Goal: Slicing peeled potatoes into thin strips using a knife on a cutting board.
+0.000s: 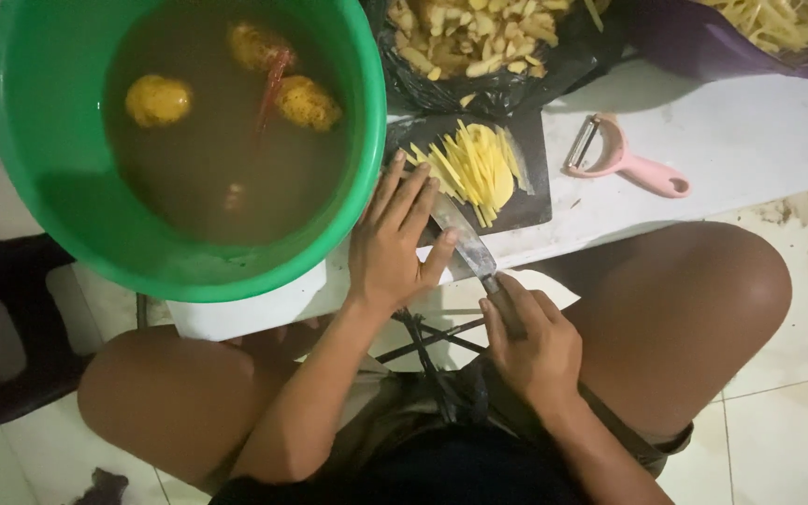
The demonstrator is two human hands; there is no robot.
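Note:
My right hand grips the handle of a knife whose blade points up toward a small dark cutting board. On the board lies a fanned pile of yellow potato sticks. My left hand rests flat with fingers spread at the board's near left corner, its thumb touching the side of the blade and its fingertips just short of the sticks.
A green tub of murky water holds three potatoes at the left. A pink peeler lies on the white board. Black bags of cut potato sit behind. My bare knees flank the low surface.

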